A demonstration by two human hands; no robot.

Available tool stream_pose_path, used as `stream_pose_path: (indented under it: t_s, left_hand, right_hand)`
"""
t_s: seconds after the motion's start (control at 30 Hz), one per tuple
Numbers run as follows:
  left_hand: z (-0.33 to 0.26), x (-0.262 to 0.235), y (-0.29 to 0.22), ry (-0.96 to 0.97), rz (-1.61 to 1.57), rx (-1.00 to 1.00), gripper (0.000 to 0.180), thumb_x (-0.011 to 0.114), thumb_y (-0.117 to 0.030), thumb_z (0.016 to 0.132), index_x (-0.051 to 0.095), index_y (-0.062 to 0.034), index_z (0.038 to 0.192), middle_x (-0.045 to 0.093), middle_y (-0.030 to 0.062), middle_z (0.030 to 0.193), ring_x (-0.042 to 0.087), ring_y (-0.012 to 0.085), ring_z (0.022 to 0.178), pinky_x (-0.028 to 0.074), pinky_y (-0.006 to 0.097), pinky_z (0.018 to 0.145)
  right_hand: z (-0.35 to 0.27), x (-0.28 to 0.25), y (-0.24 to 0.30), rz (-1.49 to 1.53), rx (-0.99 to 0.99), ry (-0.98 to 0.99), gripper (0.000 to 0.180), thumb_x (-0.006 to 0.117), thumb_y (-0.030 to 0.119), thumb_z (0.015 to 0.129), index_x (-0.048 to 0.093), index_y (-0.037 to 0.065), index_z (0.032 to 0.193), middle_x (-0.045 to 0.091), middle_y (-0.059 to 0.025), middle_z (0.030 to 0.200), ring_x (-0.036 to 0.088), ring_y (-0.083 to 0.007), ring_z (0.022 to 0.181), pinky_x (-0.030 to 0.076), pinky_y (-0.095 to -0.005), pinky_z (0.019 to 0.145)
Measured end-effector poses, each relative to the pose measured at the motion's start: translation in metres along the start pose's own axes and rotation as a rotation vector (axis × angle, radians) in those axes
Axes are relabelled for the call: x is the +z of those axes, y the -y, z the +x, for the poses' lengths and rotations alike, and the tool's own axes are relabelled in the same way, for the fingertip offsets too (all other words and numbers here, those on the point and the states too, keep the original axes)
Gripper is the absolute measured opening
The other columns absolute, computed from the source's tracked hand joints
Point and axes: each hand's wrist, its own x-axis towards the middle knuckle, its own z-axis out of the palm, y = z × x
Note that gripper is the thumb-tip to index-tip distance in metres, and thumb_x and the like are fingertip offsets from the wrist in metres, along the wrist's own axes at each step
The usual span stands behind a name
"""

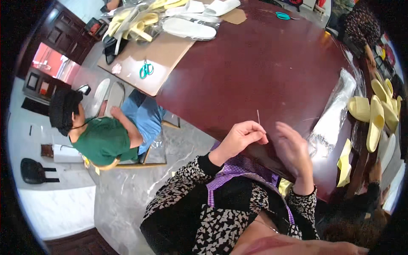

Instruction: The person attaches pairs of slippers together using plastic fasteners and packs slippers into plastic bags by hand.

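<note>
My left hand (244, 137) is above the near edge of the dark red table (250, 63), its thumb and fingertips pinched together. From the pinch a thin, pale, needle-like stick (258, 115) points upward; its lower end is hidden by the fingers. Just to the right, my right hand (294, 146) is raised with its fingers stretched out and slightly blurred. Nothing shows in it, and a small gap separates it from the left hand. Beyond the right hand, a long white bundle in clear plastic (335, 111) lies on the table.
Yellow slippers (375, 123) and a yellow sheet (344, 163) are on the right. At the far left, bagged slippers (189, 29) and teal scissors (146, 69) lie on cardboard (170, 53); more scissors (284, 16) lie farther back. A person in green (104, 138) sits left, holding a slipper.
</note>
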Motion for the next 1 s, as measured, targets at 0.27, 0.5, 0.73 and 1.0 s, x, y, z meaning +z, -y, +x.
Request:
stream_pose_path:
  t_s: [0.27,0.5,0.73,1.0]
  left_hand:
    - [0.000,-0.018,0.005,-0.154,-0.141,0.097,0.010,0.049,-0.004,0.091,0.056,0.0011,0.096,0.064,0.0122,0.084,0.063,0.0200,0.079,0.051,0.031,0.074]
    - [-0.012,-0.039,0.005,-0.256,-0.193,0.143,0.011,0.048,-0.006,0.092,0.055,-0.0004,0.097,0.063,0.0109,0.088,0.063,0.0175,0.078,0.052,0.029,0.071]
    - [-0.025,-0.078,0.028,-0.516,0.131,0.247,0.012,0.049,-0.007,0.092,0.054,0.0003,0.100,0.062,0.0088,0.090,0.062,0.0152,0.077,0.051,0.027,0.070]
    - [-0.034,-0.085,0.050,-0.667,0.659,0.403,0.011,0.052,-0.001,0.087,0.055,0.0003,0.098,0.060,0.0095,0.087,0.060,0.0191,0.076,0.050,0.030,0.067]
  right_hand:
    - [0.000,0.012,-0.006,0.140,0.206,0.066,0.014,0.060,0.003,0.080,0.064,0.001,0.093,0.065,-0.0146,0.080,0.064,-0.0206,0.073,0.049,-0.0311,0.066]
    - [-0.018,0.032,-0.020,0.189,0.250,-0.100,0.009,0.056,0.002,0.083,0.064,-0.001,0.089,0.057,-0.0033,0.064,0.050,-0.0085,0.053,0.039,-0.0218,0.049]
    - [-0.029,0.037,-0.049,0.747,0.483,-0.219,0.010,0.052,0.005,0.089,0.061,0.000,0.092,0.044,0.0048,0.056,0.034,-0.0020,0.045,0.026,-0.0180,0.040]
    - [-0.034,0.042,-0.059,0.865,0.529,-0.203,0.012,0.052,0.009,0.091,0.059,0.000,0.096,0.042,0.0033,0.055,0.033,-0.0034,0.043,0.026,-0.0184,0.039]
